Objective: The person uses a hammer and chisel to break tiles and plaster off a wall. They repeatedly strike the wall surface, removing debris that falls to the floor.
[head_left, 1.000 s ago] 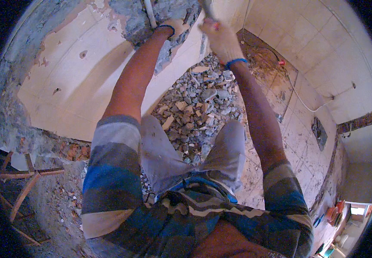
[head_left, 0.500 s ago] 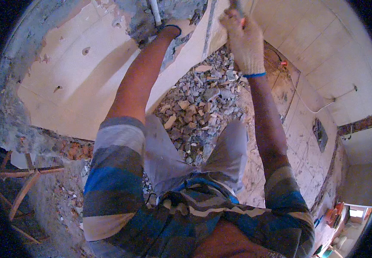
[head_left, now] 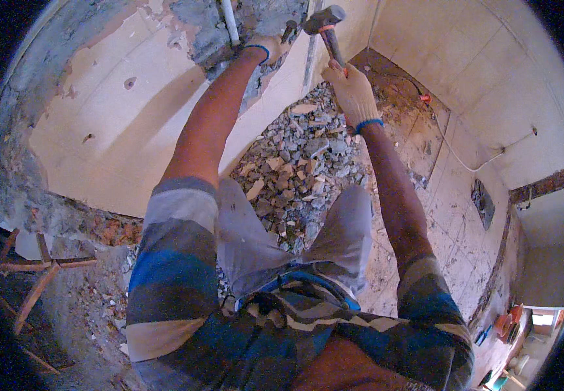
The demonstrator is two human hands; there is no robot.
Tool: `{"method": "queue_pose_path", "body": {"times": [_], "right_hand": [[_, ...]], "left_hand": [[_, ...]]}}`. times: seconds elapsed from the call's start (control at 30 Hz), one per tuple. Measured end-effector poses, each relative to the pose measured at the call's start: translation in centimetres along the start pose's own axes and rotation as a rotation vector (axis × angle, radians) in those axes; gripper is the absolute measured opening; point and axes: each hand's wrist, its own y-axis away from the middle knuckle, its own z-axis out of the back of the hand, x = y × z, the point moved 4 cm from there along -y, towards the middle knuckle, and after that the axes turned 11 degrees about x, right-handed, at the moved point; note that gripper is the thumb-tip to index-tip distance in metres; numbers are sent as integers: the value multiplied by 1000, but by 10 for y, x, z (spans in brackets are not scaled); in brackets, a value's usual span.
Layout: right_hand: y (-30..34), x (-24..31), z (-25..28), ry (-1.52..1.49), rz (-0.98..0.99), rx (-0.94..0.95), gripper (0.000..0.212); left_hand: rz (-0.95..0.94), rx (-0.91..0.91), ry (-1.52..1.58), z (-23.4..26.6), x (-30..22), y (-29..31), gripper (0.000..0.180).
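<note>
My left hand (head_left: 270,47), in a pale work glove, is shut on a chisel (head_left: 288,30) pressed against the broken grey patch of the wall (head_left: 256,16). My right hand (head_left: 352,91), also gloved, grips the handle of a hammer (head_left: 324,23). The hammer's steel head sits just right of the chisel's end, near the top of the view. Both arms reach up and away from my striped shirt.
A heap of grey and tan rubble (head_left: 295,169) covers the floor below my hands. A white pipe (head_left: 230,19) runs up the chipped wall. A tiled wall with a cable (head_left: 477,163) stands on the right. Rusty metal bars (head_left: 34,274) lie at the lower left.
My right hand rose out of the top of the view, then came back down; the hammer head now sits beside the chisel. My left hand stayed at the wall.
</note>
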Motion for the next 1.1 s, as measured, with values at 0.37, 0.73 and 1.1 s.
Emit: {"method": "queue_pose_path", "body": {"times": [0.37,0.73,1.1], "right_hand": [[27,44,38,-299,182,-90,53],[-23,48,-11,59,282,-31,54],[17,60,16,-193,96,35,43]], "left_hand": [[56,-54,138,-19,17,-32,68],[3,-140,168,-14,19,-16,72],[-33,-112,183,6,2,16,70]]}}
